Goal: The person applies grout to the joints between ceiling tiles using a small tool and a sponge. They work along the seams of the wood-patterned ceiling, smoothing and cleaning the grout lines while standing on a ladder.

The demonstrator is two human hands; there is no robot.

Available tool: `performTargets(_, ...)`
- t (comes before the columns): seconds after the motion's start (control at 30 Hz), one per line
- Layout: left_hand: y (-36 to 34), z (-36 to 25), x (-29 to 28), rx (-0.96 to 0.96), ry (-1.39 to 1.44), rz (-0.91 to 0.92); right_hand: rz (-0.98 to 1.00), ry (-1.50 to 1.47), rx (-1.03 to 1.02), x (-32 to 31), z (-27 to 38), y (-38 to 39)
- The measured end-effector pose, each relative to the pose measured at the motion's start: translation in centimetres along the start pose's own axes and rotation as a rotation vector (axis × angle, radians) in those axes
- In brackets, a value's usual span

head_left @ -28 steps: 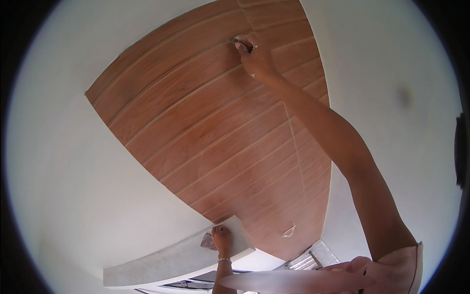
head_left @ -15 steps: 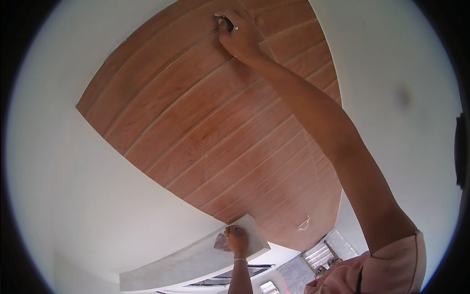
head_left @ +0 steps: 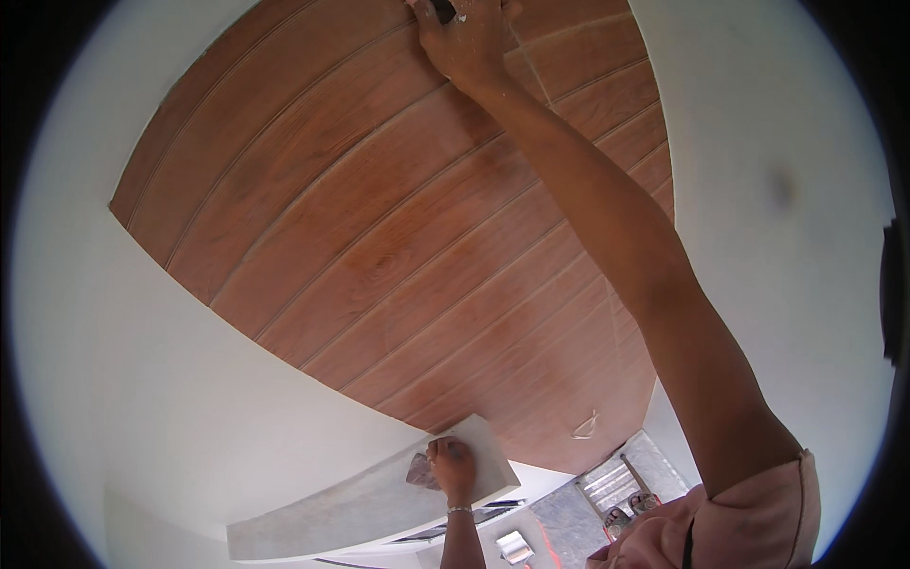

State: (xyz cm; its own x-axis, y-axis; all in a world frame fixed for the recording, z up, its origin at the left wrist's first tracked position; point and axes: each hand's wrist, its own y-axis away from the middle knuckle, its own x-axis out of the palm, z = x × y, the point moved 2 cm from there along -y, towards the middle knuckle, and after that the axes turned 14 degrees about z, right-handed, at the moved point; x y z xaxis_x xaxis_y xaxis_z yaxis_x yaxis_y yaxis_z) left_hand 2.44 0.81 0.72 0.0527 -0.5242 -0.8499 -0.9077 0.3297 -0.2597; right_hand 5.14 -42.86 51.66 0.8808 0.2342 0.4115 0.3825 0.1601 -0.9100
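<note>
Planks (head_left: 370,266) fitted; right hand (head_left: 471,45), 12 o'clock, fingers curled, contents unclear; left hand (head_left: 458,471), 6 o'clock, fingers holding brownish sheet (head_left: 419,471).

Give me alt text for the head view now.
A person's right hand reaches across a reddish-brown planked panel, partly cut off by the top edge. Below, the left hand is at a grey ledge, its fingers at a brownish sheet.

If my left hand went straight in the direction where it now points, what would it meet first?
Your left hand would probably first meet the reddish-brown wooden plank panel, just beyond the edge of the long pale-grey ledge, though the depth is unclear here.
</note>
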Motion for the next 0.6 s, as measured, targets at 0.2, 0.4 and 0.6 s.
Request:
performTargets(0.2,-0.02,-0.20,0.17,-0.003,-0.044,-0.014,0.041,-0.024,0.012,-0.10,0.24,-0.07)
performTargets(0.4,0.09,0.03,0.53,0.011,-0.050,-0.039,0.045,-0.014,0.026,-0.03,0.08,-0.10)
performTargets(0.6,0.00,0.08,0.54,0.012,-0.064,-0.033,0.072,-0.022,0.017,-0.03,-0.13,-0.07)
